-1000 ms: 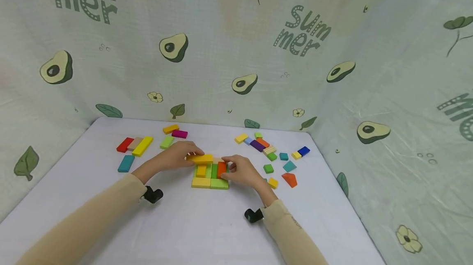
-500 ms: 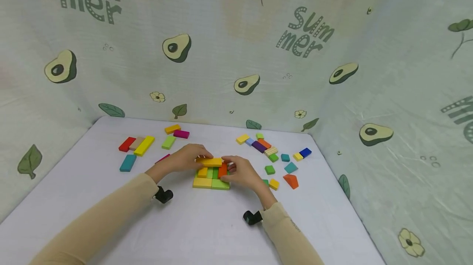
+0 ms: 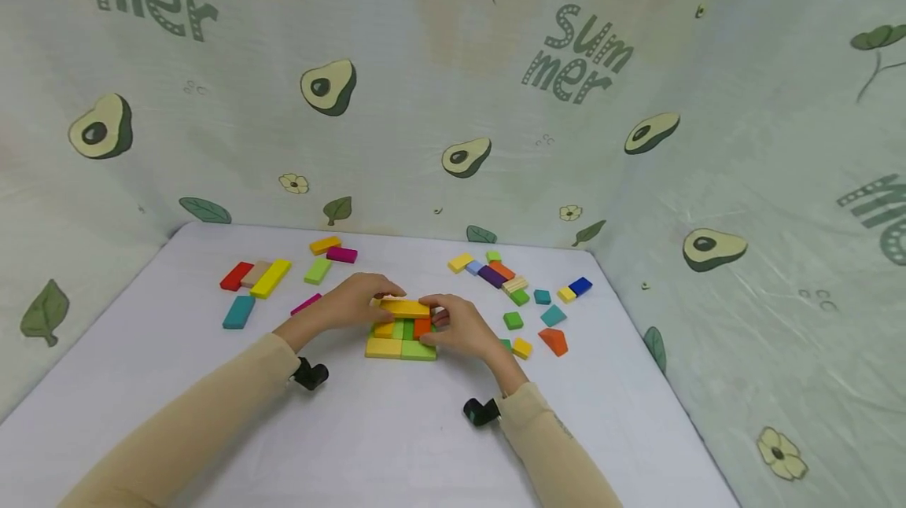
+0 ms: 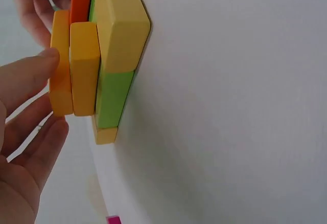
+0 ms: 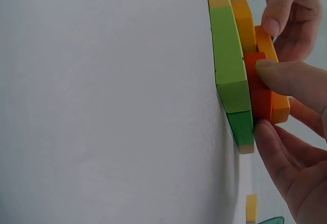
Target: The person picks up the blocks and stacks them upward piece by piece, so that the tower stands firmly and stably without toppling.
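Note:
In the head view my left hand (image 3: 354, 300) pinches a long yellow-orange block (image 3: 405, 309) between thumb and fingers. That block lies crosswise over a shorter yellow-orange block (image 4: 85, 70) and a red-orange block (image 5: 259, 91). My right hand (image 3: 460, 327) pinches the red-orange block, thumb at its near side and fingers at its far side. Both upright-lying supports rest on a flat layer of blocks, with a pale yellow block (image 3: 384, 347) and a light green block (image 3: 418, 351) along its front. The layer's back part is mostly hidden by the long block and hands.
Left of the stack lie a red block (image 3: 237, 276), a teal block (image 3: 239, 312), a long yellow block (image 3: 271, 278) and a magenta block (image 3: 342, 255). Several small blocks lie to the right, among them a purple block (image 3: 491, 276) and an orange wedge (image 3: 554, 341). Patterned cloth surrounds the white table.
My left hand has moved right with the long yellow-orange block, which now spans both supports. A magenta block behind the left forearm has come into sight. The right hand keeps its grip.

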Demonstrator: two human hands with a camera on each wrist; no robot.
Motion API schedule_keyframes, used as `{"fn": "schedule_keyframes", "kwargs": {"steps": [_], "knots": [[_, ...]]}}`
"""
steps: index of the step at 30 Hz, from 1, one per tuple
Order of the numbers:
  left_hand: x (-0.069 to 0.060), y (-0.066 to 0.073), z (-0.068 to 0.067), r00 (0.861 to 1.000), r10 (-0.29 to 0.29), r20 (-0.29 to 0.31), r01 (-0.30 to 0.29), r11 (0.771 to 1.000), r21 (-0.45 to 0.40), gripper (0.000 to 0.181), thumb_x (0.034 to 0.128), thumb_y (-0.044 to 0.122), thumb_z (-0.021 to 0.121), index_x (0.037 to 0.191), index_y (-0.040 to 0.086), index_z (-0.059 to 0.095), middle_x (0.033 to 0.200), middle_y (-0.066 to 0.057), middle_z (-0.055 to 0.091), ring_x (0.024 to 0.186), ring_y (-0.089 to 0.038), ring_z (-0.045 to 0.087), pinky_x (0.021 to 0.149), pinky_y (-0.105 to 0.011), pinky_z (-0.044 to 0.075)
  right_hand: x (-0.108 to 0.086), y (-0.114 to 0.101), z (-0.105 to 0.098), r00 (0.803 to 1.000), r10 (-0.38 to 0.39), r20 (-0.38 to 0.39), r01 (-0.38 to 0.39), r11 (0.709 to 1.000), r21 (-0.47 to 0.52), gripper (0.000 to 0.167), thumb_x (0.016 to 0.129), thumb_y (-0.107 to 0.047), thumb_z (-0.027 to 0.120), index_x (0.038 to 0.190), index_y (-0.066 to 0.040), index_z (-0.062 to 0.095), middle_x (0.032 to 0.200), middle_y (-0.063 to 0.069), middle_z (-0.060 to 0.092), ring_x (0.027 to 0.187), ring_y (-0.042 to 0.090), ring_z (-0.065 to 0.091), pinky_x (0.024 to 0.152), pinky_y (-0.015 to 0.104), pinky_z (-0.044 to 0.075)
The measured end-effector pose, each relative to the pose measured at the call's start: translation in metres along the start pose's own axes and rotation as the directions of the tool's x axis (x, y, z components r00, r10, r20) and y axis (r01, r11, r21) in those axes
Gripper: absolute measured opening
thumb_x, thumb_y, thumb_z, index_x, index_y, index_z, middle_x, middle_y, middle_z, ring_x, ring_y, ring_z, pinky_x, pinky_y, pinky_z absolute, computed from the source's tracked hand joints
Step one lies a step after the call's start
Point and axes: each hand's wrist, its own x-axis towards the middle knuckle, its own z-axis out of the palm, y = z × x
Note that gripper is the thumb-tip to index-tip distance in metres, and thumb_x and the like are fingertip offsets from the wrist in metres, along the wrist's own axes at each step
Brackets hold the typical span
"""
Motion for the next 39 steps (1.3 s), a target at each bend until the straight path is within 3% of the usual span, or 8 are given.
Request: {"fn": "schedule_keyframes", "kwargs": {"steps": [2, 7, 16, 20, 26, 39], "knots": [[-0.003, -0.003, -0.003, 1.000, -0.012, -0.004, 0.012, 1.000, -0.005, 0.041, 0.0965, 0.022, 0.081, 0.136, 0.015, 0.073, 0.129, 0.000, 0.072, 0.113, -0.021, 0.065, 0.102, -0.045, 0.057, 0.000, -0.001, -0.001, 1.000, 0.003, 0.003, -0.003, 1.000, -0.003, 0.062, 0.092, -0.023, 0.086, 0.148, -0.017, 0.061, 0.141, 0.002, 0.065, 0.110, 0.017, 0.068, 0.097, 0.034, 0.059], [-0.007, -0.004, -0.009, 0.999, 0.023, 0.022, -0.023, 1.000, -0.005, 0.034, 0.0987, 0.016, 0.078, 0.132, 0.014, 0.075, 0.124, 0.000, 0.074, 0.105, -0.017, 0.066, 0.097, -0.039, 0.060, -0.001, -0.001, -0.003, 1.000, 0.020, -0.002, -0.020, 1.000, -0.009, 0.063, 0.091, -0.022, 0.087, 0.148, -0.018, 0.061, 0.142, 0.001, 0.065, 0.111, 0.017, 0.067, 0.098, 0.034, 0.059], [-0.009, -0.002, -0.007, 0.999, 0.035, 0.023, -0.035, 0.999, -0.019, 0.031, 0.0990, 0.011, 0.076, 0.130, 0.012, 0.075, 0.120, -0.001, 0.074, 0.102, -0.016, 0.065, 0.097, -0.038, 0.061, 0.000, 0.002, -0.001, 1.000, 0.005, -0.006, -0.005, 1.000, 0.012, 0.061, 0.091, -0.022, 0.087, 0.147, -0.017, 0.062, 0.138, 0.002, 0.066, 0.109, 0.018, 0.067, 0.098, 0.036, 0.060], [-0.010, -0.005, -0.005, 0.999, 0.007, 0.032, -0.006, 0.999, -0.035, 0.036, 0.0981, 0.018, 0.079, 0.133, 0.015, 0.074, 0.123, 0.001, 0.072, 0.105, -0.015, 0.066, 0.098, -0.038, 0.060, 0.001, 0.001, 0.000, 1.000, 0.004, -0.004, -0.004, 1.000, 0.014, 0.061, 0.091, -0.023, 0.087, 0.147, -0.017, 0.062, 0.138, 0.002, 0.066, 0.110, 0.018, 0.067, 0.098, 0.037, 0.060], [-0.015, -0.008, -0.005, 0.995, -0.044, 0.086, 0.050, 0.996, -0.077, 0.057, 0.0900, 0.032, 0.088, 0.142, 0.019, 0.067, 0.134, 0.001, 0.068, 0.115, -0.020, 0.066, 0.101, -0.043, 0.059, 0.002, 0.001, -0.001, 1.000, 0.001, 0.004, -0.001, 1.000, 0.001, 0.060, 0.092, -0.023, 0.086, 0.147, -0.017, 0.062, 0.140, 0.002, 0.066, 0.111, 0.018, 0.068, 0.099, 0.036, 0.059], [-0.016, -0.002, -0.003, 0.994, -0.069, 0.080, 0.075, 0.994, -0.077, 0.060, 0.0880, 0.029, 0.090, 0.142, 0.016, 0.067, 0.133, 0.000, 0.069, 0.114, -0.019, 0.067, 0.100, -0.040, 0.059, 0.002, 0.001, 0.001, 1.000, -0.003, -0.002, 0.003, 1.000, 0.004, 0.060, 0.092, -0.023, 0.087, 0.146, -0.017, 0.063, 0.139, 0.002, 0.066, 0.110, 0.017, 0.068, 0.098, 0.035, 0.060]]}}
